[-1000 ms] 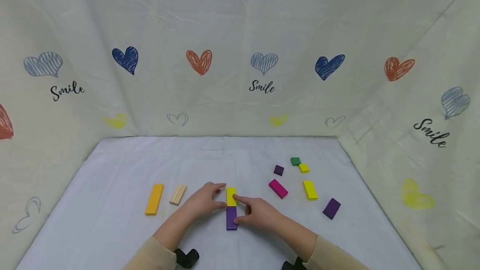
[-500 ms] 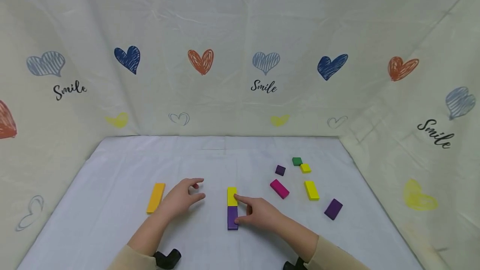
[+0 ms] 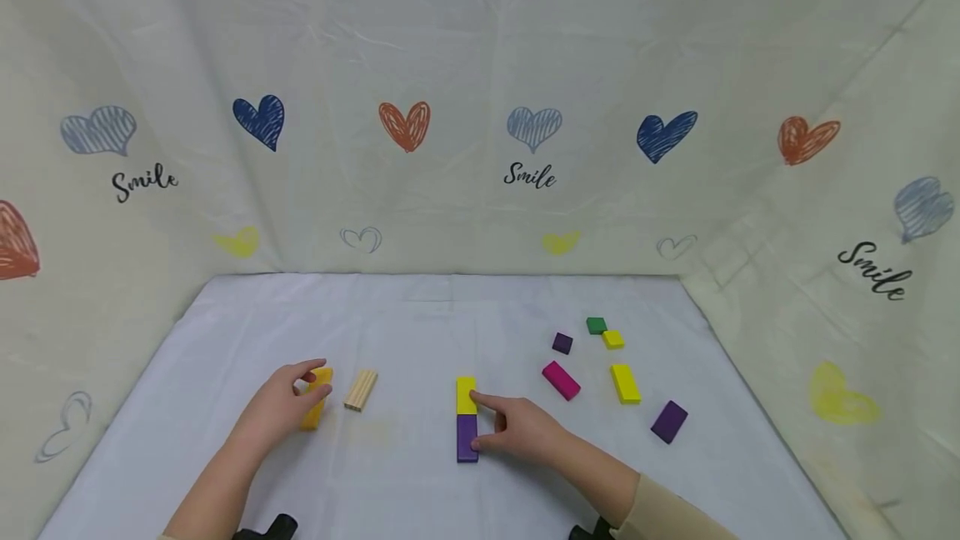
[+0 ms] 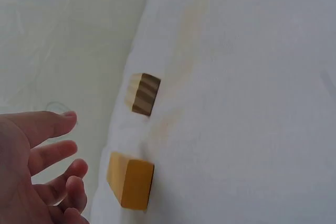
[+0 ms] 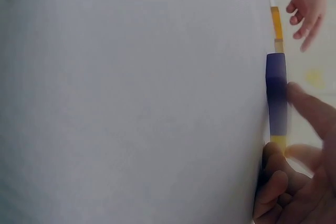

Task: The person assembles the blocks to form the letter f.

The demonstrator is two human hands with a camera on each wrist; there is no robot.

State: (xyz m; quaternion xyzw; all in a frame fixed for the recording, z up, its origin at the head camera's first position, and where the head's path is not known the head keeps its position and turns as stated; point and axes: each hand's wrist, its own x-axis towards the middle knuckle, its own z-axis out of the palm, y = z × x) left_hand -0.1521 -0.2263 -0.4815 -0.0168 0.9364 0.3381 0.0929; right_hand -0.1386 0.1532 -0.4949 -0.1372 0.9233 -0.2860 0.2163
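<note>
A yellow block [image 3: 465, 390] and a purple block [image 3: 466, 438] lie end to end in one line at the middle of the table. My right hand [image 3: 521, 432] rests at their right side, index fingertip on the yellow block and thumb touching the purple one. Over at the left, my left hand [image 3: 273, 407] hovers at an orange block [image 3: 324, 382], covering part of it in the head view. The left wrist view shows that hand [image 4: 39, 166] apart from the orange block [image 4: 137, 184], with nothing between its fingers. Just right of it lies a ridged, light-wood block [image 3: 361, 390].
Several blocks are scattered at the right: a magenta block [image 3: 561, 380], a longer yellow block [image 3: 626, 383], a purple block [image 3: 669, 422], a small dark purple block [image 3: 562, 343], a green block [image 3: 596, 325] and a small yellow block [image 3: 613, 340]. A heart-printed cloth [image 3: 465, 198] hangs behind.
My left hand has left the yellow block and travelled left, past the ridged wood block, to the orange block. The right hand stays at the yellow and purple blocks.
</note>
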